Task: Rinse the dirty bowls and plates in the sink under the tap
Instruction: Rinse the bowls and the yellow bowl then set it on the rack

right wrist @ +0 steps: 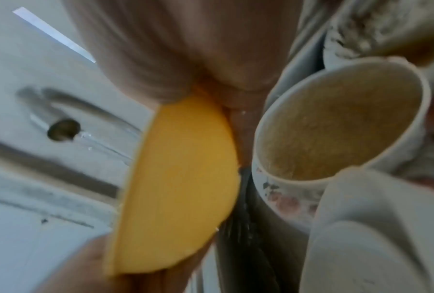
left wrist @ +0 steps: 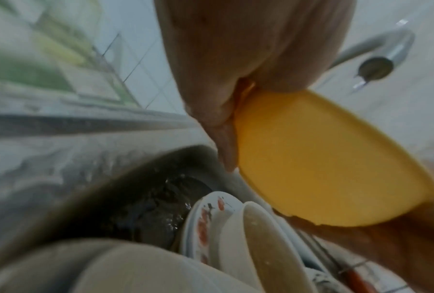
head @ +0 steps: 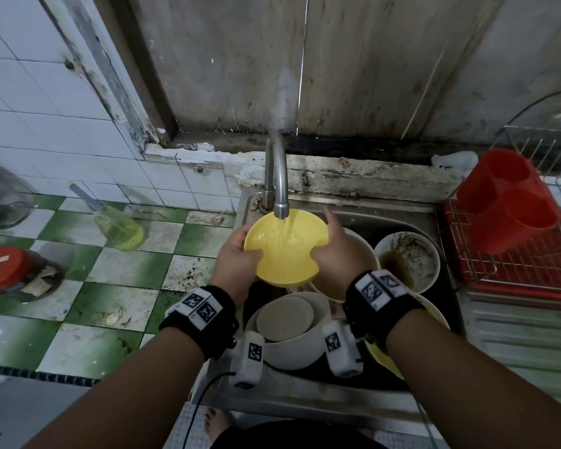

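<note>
I hold a yellow bowl (head: 285,247) tilted under the tap (head: 277,183), and water runs into it. My left hand (head: 246,247) grips its left rim, thumb inside. My right hand (head: 331,244) grips the right rim, thumb inside and fingers along the outside. The wrist views show the bowl's underside (left wrist: 323,158) (right wrist: 181,188) against each palm. Below in the sink (head: 402,215) lie stacked white bowls (head: 289,325), a white bowl with dark residue (head: 408,260) and a patterned bowl of brown liquid (right wrist: 336,126).
A red cutlery holder (head: 506,202) stands in a wire dish rack (head: 515,267) to the right of the sink. On the green and white tiled counter (head: 110,286) to the left are a soap bottle (head: 117,225) and a red-lidded jar (head: 10,270).
</note>
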